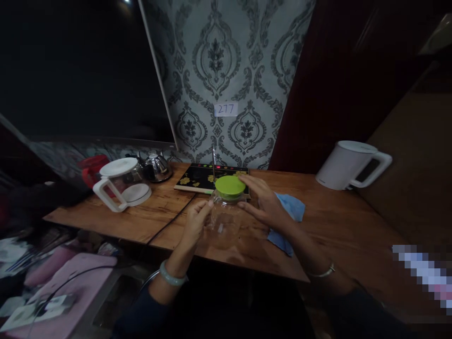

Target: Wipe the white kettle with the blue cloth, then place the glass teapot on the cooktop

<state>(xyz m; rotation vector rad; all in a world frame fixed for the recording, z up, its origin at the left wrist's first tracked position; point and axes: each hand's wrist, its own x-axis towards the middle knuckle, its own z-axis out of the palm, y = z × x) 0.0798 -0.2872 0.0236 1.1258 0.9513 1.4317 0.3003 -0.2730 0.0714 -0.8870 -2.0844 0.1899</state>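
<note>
A clear glass pitcher [226, 225] with a bright green lid [230, 186] stands near the front edge of the wooden table. My left hand [196, 219] is closed around its handle on the left side. At the lid's right edge is my right hand [263, 200], its fingers stretched out at the rim and its thumb apart, lower down by the neck. Whether the right hand presses on the lid, I cannot tell. Behind the pitcher lies a black induction cooktop [194, 176] with yellow flowers and a lit red display. A blue cloth [291, 207] lies beside my right forearm.
On the left stand a glass jug with white lid and handle [122, 181], a red container [92, 170] and a shiny kettle [157, 167]. A white electric kettle [348, 165] stands at the right. A black cord [171, 221] crosses the table's front edge.
</note>
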